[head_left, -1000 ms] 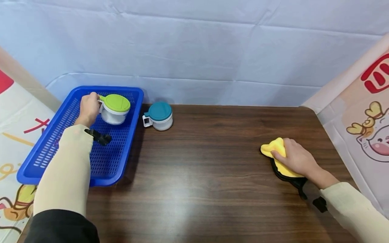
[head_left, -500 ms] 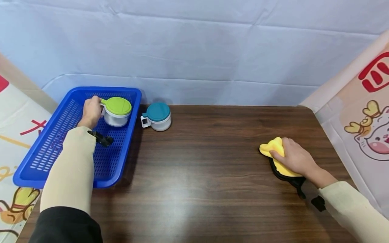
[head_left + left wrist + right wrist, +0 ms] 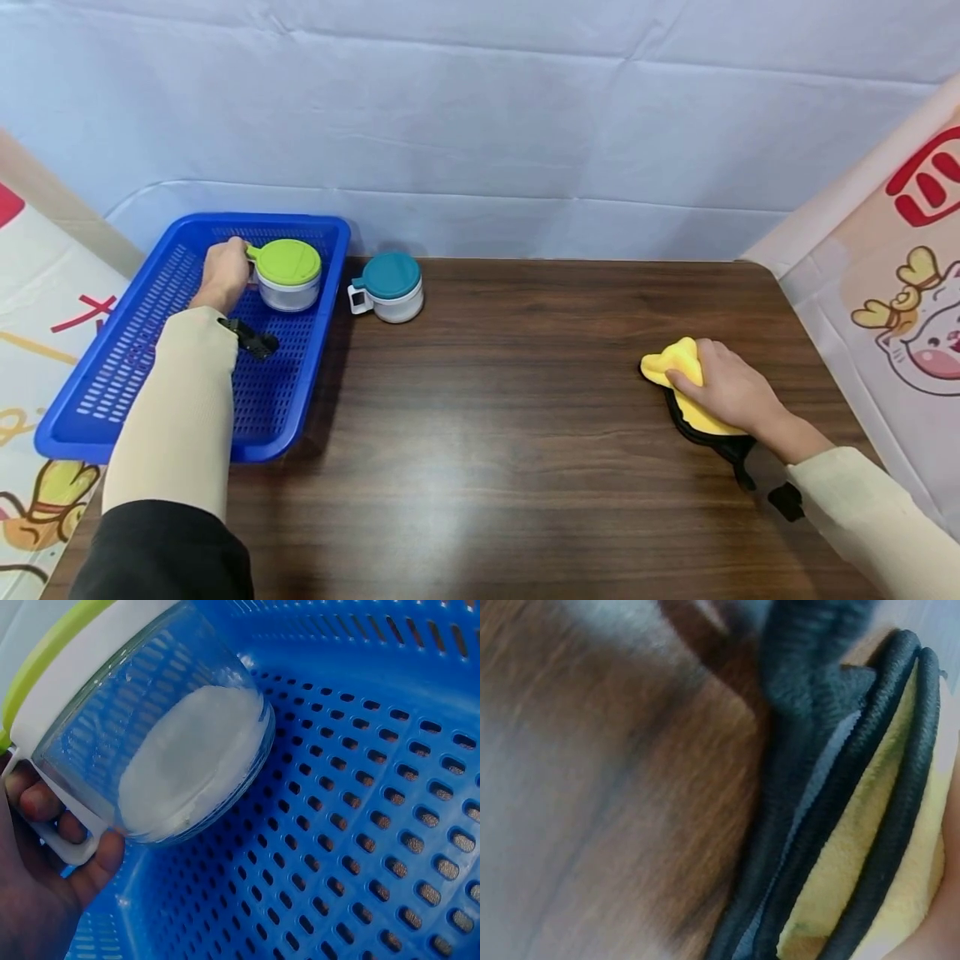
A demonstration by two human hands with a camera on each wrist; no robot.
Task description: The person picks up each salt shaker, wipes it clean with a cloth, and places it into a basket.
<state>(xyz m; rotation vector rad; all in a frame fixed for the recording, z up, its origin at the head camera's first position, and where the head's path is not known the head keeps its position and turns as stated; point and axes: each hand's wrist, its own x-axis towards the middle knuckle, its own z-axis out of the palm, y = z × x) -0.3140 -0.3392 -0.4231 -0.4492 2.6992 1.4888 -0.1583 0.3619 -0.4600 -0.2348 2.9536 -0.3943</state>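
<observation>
My left hand [image 3: 223, 273] reaches into the blue basket [image 3: 339, 283] and grips the white handle of a seasoning jar [image 3: 289, 293] with a green lid. In the left wrist view, the fingers pass through the handle, and white contents show through the jar's clear wall [image 3: 191, 750]. The jar is close over the basket's slotted floor in its back right corner. On the right side of the table, my right hand [image 3: 733, 387] grips a folded yellow cloth [image 3: 678, 360] with black edging [image 3: 881, 862]. The cloth lies on the wood.
A second seasoning jar [image 3: 392, 279], teal-lidded with a white handle, stands just right of the basket. A pale sheet [image 3: 480, 125] hangs behind the brown table [image 3: 510, 417], and printed cloths border its left and right sides.
The green-lidded jar has come down slightly toward the front inside the basket, with my left hand on its handle. My right hand and the yellow cloth stay in place.
</observation>
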